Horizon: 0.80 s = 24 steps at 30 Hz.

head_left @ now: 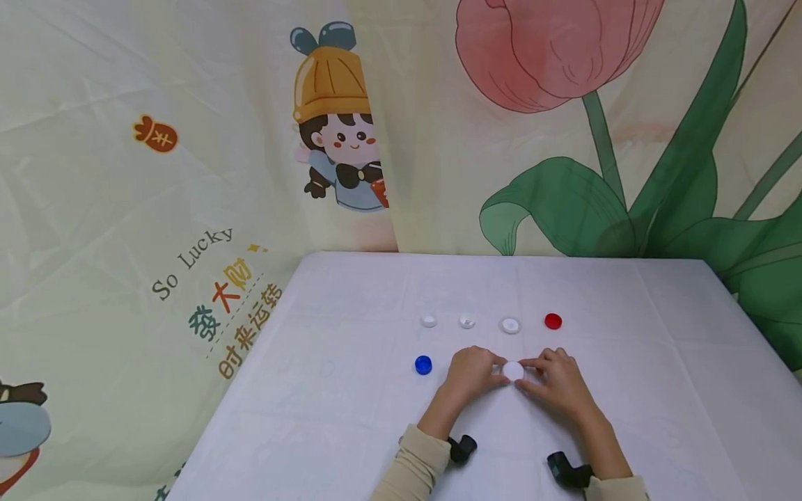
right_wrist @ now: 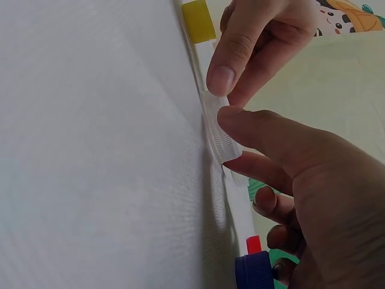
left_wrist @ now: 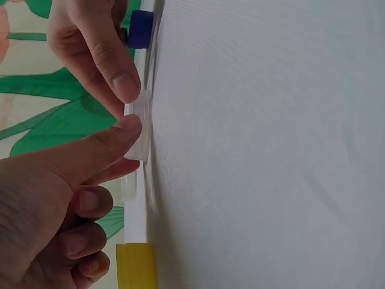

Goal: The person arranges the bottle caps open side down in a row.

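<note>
"Inspecting from beside the desk: what do you find at the work point?"

"One white cap, low over the middle of the desk, between the two hands. Whether it touches the surface or sits just above it, I cannot tell."

"Condition of the hands?"

"Both engaged. The left hand pinches the cap's left edge between thumb and index finger; the right hand pinches the right edge likewise. On each, the remaining fingers are curled in."

"Surroundings?"

"A blue cap sits to the left of the left hand, apart from it. Farther across the desk runs a row: three pale caps, then a red cap at the right end. Neither hand touches the row."

"Findings on technique?"

"In my judgement, pressure should be light and equal from both sides; if one squeezes harder, the white cap may tip or slip out. Its ribbed edge should give fair purchase. I recommend thumbs level with each other, wrists low, and any movement slow, with the cap parallel to the desk."
</note>
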Each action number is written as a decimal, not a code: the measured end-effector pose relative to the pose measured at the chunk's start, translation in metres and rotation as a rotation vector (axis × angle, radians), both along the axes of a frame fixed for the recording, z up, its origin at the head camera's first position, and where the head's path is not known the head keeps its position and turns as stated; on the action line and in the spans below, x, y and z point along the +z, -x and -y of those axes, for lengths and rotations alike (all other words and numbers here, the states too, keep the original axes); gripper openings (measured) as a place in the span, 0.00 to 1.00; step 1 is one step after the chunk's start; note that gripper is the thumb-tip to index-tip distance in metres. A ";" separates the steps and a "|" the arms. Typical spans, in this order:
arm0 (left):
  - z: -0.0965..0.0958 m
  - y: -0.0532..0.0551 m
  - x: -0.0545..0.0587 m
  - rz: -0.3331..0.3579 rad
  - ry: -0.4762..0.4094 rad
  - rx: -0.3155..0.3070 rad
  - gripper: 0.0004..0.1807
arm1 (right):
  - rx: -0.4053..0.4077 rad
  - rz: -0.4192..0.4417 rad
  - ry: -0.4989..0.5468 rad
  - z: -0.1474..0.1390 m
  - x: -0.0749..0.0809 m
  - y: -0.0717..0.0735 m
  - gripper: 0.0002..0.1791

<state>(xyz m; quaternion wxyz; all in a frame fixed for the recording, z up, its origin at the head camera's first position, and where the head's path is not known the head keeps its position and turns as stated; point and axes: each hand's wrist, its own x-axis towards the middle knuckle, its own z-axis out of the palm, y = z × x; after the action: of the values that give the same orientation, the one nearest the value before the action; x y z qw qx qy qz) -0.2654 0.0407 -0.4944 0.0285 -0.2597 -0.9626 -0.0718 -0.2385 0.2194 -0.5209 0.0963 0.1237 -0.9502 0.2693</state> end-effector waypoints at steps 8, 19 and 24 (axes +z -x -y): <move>0.005 -0.001 0.003 -0.007 -0.005 0.038 0.22 | -0.015 0.013 -0.023 -0.002 0.006 -0.002 0.24; 0.032 0.004 0.024 -0.110 -0.137 0.108 0.21 | 0.006 -0.051 0.048 0.010 0.018 0.005 0.24; 0.047 0.006 0.027 -0.079 -0.192 0.131 0.21 | 0.023 -0.070 0.058 0.029 0.019 0.009 0.22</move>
<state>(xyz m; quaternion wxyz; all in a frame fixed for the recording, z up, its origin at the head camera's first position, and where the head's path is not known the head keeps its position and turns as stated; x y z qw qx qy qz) -0.2716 -0.0067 -0.4673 0.0958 -0.1951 -0.9643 -0.1514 -0.2476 0.1904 -0.5017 0.1298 0.1409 -0.9366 0.2935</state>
